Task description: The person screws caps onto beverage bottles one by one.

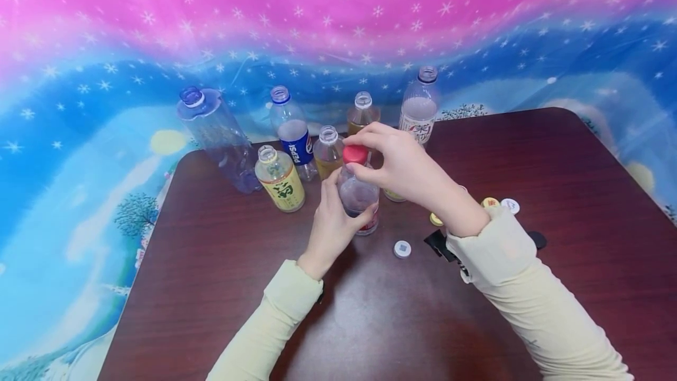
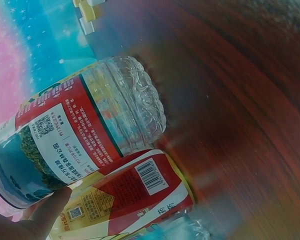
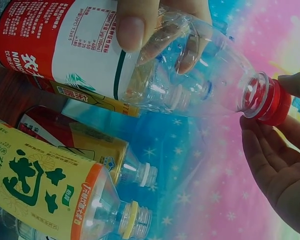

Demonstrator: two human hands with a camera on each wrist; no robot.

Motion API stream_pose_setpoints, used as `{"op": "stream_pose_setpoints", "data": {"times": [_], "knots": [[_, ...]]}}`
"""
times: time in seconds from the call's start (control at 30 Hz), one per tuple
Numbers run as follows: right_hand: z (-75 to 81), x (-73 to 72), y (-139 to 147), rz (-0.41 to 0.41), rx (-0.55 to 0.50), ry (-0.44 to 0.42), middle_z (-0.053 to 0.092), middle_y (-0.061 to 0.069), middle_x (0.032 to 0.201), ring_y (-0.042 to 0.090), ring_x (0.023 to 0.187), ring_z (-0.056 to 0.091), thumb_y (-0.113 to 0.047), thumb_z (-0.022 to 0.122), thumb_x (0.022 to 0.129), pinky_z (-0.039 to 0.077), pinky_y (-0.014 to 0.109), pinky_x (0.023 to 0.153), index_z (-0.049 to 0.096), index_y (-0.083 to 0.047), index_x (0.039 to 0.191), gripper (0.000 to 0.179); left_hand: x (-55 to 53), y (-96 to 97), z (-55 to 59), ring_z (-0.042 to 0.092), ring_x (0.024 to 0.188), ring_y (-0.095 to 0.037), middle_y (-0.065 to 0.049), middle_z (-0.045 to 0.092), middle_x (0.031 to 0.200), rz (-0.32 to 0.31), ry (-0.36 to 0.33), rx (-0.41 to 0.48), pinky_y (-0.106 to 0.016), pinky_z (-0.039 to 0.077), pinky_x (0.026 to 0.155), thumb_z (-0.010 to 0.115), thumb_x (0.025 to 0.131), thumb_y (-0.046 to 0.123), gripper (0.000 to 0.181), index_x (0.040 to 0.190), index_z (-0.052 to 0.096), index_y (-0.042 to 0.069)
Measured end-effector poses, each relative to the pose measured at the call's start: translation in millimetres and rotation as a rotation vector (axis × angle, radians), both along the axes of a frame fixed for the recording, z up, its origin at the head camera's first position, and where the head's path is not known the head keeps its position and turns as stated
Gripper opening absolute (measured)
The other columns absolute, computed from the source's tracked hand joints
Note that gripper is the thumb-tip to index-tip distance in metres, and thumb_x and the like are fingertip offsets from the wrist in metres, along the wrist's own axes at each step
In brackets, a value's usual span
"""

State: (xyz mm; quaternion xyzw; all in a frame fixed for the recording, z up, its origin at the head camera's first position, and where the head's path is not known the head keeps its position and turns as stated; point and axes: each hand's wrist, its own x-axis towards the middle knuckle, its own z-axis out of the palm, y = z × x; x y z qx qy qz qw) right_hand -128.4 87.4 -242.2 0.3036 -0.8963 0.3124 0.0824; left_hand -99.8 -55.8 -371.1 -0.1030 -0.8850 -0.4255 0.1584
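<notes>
A clear plastic water bottle [image 1: 358, 194] stands upright on the table, its red and white label showing in the right wrist view. My left hand [image 1: 334, 216] grips it round the body, with the thumb lying over the label's upper edge. On the bottle's neck sits a red cap [image 3: 275, 104], which my right hand [image 1: 399, 160] pinches between thumb and fingers. Behind it are two uncapped bottles, one with a clear neck [image 1: 328, 140] and another [image 1: 363, 107] farther back. The left wrist view shows the bottle's ridged base [image 2: 135, 100] against the dark wood.
To the left stand an uncapped yellow-labelled bottle [image 1: 284, 188], a Pepsi bottle [image 1: 297, 144] and a large bluish bottle [image 1: 224, 143]. Another open bottle [image 1: 420, 107] is behind the right hand. A white cap [image 1: 402, 249] lies nearby; several caps, including a yellow one [image 1: 436, 219], lie farther right.
</notes>
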Motion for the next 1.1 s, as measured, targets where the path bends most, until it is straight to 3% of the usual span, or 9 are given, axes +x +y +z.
{"op": "stream_pose_setpoints", "data": {"times": [0.33,0.47,0.6,0.8,1.1], "knots": [[-0.2,-0.4,0,-0.02,-0.004,-0.023,0.063,0.01,0.098,0.021,0.082,0.057,-0.015,0.074,0.081,0.051,0.033,0.073,0.067,-0.003,0.113,0.035,-1.0,0.0,-1.1,0.059,0.116,-0.032,-0.014,0.045,0.13,-0.003,0.005,-0.003,-0.043,0.05,0.098,0.078,0.078,0.032,0.081,0.137,0.03,0.006],[-0.4,-1.0,1,-0.011,-0.013,-0.039,0.063,0.009,0.101,0.019,0.084,0.058,-0.018,0.074,0.082,0.05,0.031,0.072,0.064,-0.004,0.118,0.04,-0.5,0.0,-1.0,0.059,0.115,-0.032,-0.014,0.046,0.13,-0.003,0.011,0.006,-0.043,0.051,0.097,0.078,0.077,0.03,0.08,0.136,0.031,0.007],[-0.5,-3.7,7,0.015,-0.035,-0.117,0.064,0.008,0.111,0.018,0.089,0.058,-0.019,0.068,0.087,0.048,0.03,0.07,0.059,-0.007,0.127,0.042,-0.2,0.3,-0.9,0.059,0.114,-0.03,-0.014,0.047,0.13,-0.002,0.013,0.006,-0.043,0.051,0.095,0.079,0.076,0.029,0.08,0.136,0.031,0.007],[-0.7,-8.2,17,0.08,-0.103,-0.28,0.063,0.008,0.127,0.021,0.108,0.056,-0.012,0.058,0.091,0.048,0.039,0.087,0.057,-0.009,0.131,0.04,0.2,0.1,-1.1,0.059,0.114,-0.029,-0.015,0.047,0.129,-0.002,0.023,-0.011,-0.041,0.051,0.097,0.079,0.076,0.028,0.081,0.136,0.03,0.006],[1.8,-9.1,20,0.071,-0.105,-0.305,0.065,0.011,0.124,0.023,0.112,0.057,-0.011,0.06,0.09,0.047,0.043,0.095,0.061,-0.007,0.126,0.036,0.5,0.3,-1.1,0.06,0.113,-0.03,-0.015,0.047,0.129,-0.006,0.036,-0.007,-0.042,0.051,0.096,0.079,0.076,0.029,0.08,0.136,0.031,0.005]]}}
